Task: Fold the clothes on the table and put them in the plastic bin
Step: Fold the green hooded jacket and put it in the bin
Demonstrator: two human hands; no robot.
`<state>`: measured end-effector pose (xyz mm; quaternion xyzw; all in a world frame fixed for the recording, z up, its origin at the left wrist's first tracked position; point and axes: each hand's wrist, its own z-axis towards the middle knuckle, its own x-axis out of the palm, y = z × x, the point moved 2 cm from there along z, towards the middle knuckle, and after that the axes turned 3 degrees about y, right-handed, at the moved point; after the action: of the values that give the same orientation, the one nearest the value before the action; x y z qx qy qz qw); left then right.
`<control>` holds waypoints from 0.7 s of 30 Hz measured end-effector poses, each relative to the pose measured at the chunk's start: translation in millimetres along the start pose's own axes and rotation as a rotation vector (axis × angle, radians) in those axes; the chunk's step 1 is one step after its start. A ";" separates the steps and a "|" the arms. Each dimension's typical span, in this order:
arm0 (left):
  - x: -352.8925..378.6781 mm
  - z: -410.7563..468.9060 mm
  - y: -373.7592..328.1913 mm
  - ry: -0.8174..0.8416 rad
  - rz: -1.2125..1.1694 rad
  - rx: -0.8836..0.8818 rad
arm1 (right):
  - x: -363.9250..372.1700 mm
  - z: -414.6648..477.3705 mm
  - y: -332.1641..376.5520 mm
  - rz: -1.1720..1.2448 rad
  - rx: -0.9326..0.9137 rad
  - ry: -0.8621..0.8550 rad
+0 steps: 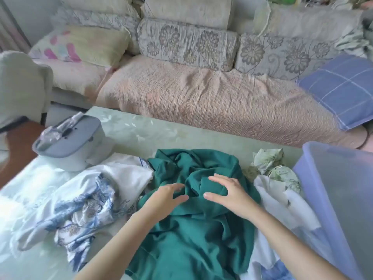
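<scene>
Head view. Teal green garment (191,229) lies crumpled in the middle of the pale patterned table (141,128). It is unfolded, bunched into ridges at its far end, and its near end runs off the bottom edge of the frame. Both hands are over the bunched part, palms down. Left hand (167,197): fingers spread and loosely curved, tips at or just above the cloth; contact cannot be confirmed because of motion blur, and nothing is gripped. Right hand (230,191): fingers extended and slightly arched, thumb stretched toward the left hand, lying on or just above the same fold; no pinch visible. Left of the green garment is a white garment with blue floral print (80,209), rumpled, its edge touching the green one. Right of it is a plain white garment (282,209), partly under the green cloth's edge, with a crumpled pale green floral cloth (270,160) behind it. Translucent blue-violet plastic bin (343,199) stands at the table's right end, just beside the white garment; contents not discernible through its frosted wall. Grey lidded container (74,146) sits at the far left of the table with a clear plastic bottle (60,128) lying on its lid. Beyond the table is a sofa (201,102) with a pink quilted cover and a blue checked pillow (339,87) at its right end.
</scene>
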<state>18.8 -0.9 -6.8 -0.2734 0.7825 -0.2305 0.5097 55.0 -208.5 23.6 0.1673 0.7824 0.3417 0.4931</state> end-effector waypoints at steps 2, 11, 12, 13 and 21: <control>15.1 7.4 9.9 -0.038 -0.054 0.020 | 11.0 4.4 -11.5 -0.055 -0.050 -0.047; 50.3 29.0 29.0 -0.143 -0.052 0.179 | 45.3 18.2 -45.5 -0.219 -0.240 -0.111; 51.1 27.0 30.6 -0.159 -0.039 0.194 | 47.7 18.0 -47.7 -0.239 -0.264 -0.118; 52.3 24.3 32.9 -0.182 -0.030 0.203 | 49.8 17.0 -49.5 -0.244 -0.276 -0.122; 66.1 -51.5 61.2 -0.305 0.131 0.169 | 59.9 -28.8 -57.2 -0.309 -0.375 -0.228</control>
<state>-62.5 5.0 -71.0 -0.2099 0.6900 -0.2176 0.6577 6.3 -223.9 -47.7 -0.0111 0.6613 0.3801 0.6466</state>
